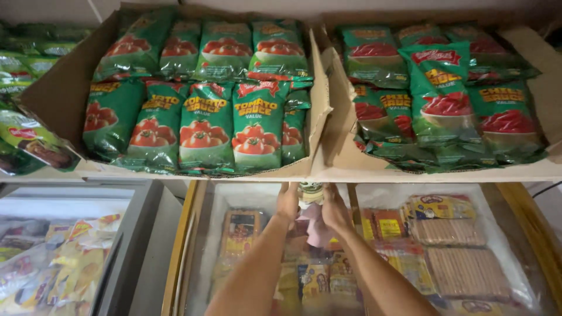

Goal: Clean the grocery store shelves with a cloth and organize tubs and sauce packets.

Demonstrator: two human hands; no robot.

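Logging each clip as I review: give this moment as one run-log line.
left hand: on small jar | right hand: on jar, pink cloth below | setting: above chest freezer, under shelf of green sauce pouches

Two cardboard boxes sit side by side on a shelf (pixel 328 174), the left box (pixel 52 88) holding sauce pouches (pixel 205 126), the right box (pixel 336 137) holding more pouches (pixel 439 96). Below the shelf lies a chest freezer (pixel 190 234) with packets (pixel 462 272) inside. Both hands (pixel 336 209) meet at the shelf's front edge, above the freezer.
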